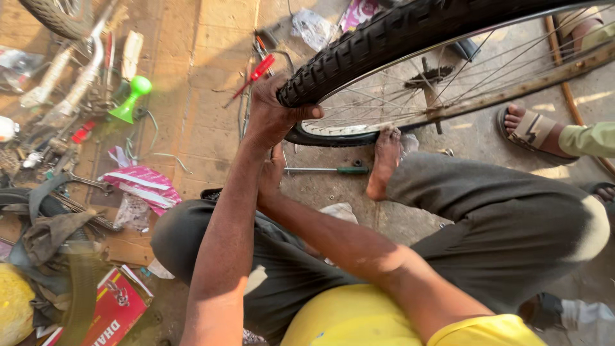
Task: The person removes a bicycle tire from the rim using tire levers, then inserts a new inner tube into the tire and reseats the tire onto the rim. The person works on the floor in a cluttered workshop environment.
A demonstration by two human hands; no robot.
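A bicycle wheel with a black knobby tyre (384, 38), silver rim and thin spokes (487, 70) stands tilted in front of me. My left hand (272, 112) is clamped over the tyre's lower left end, thumb on the tread. My right arm crosses under it. My right hand (274, 176) sits just below the left wrist, partly hidden, so its grasp is unclear. My bare foot (385, 160) presses against the bottom of the wheel. I sit with my knees bent, in dark trousers (487, 211).
A green-handled screwdriver (328, 170) lies on the ground under the wheel and a red one (257, 72) beyond my left hand. A green horn (131, 99), scattered tools, rags and a red box (115, 307) crowd the left. Another person's sandalled foot (532, 131) rests at right.
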